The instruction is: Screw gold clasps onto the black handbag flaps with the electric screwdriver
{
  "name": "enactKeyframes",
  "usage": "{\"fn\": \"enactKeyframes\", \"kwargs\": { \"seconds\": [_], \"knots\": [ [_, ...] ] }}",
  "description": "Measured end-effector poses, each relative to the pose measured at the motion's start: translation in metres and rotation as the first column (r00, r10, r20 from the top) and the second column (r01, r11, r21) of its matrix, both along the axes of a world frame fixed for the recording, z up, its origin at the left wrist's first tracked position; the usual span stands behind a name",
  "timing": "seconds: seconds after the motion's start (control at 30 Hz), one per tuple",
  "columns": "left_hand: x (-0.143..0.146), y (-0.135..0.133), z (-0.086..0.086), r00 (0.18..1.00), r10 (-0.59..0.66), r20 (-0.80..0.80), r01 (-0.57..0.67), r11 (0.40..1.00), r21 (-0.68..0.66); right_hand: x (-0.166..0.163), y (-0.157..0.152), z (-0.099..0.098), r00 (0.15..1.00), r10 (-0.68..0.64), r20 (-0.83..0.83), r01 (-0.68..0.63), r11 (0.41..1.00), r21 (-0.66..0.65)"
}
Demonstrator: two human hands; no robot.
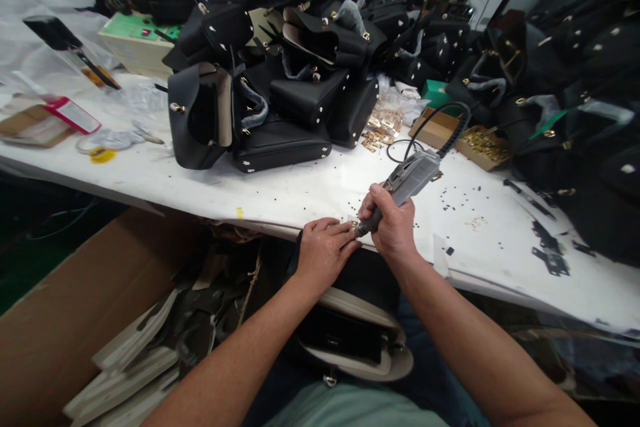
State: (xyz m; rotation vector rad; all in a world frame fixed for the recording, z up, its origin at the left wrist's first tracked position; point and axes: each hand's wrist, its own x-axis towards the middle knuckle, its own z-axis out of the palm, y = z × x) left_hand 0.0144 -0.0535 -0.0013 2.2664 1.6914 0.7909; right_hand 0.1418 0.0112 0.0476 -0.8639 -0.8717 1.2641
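My right hand (pixel 393 220) is wrapped around a grey corded electric screwdriver (pixel 407 180), tilted with its tip down at the table's front edge. Close beside that tip, the fingers of my left hand (pixel 327 243) reach over the near side of a black handbag (pixel 350 267) and hold it. The handbag rests between my lap and the table edge, its beige-lined mouth facing me. A small shiny metal part (pixel 355 224) shows by my left fingertips, partly hidden by them.
Several black handbags (pixel 285 143) are piled on the white table (pixel 300 193). A cardboard box of gold fittings (pixel 483 147) and loose gold plates (pixel 383 123) lie behind the screwdriver. Black pieces (pixel 550 250) lie at right. Below left, a large carton (pixel 100 307) holds beige-and-dark pieces.
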Motion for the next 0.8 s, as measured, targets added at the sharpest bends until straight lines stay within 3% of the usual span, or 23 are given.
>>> {"fn": "enactKeyframes", "kwargs": {
  "seconds": [0.8],
  "knots": [
    [0.0016,-0.0022,0.0013,0.999,0.01,0.037,-0.01,1.0,0.001,0.001,0.0031,0.003,0.999,-0.033,0.014,0.033,0.999,-0.01]
  ]
}}
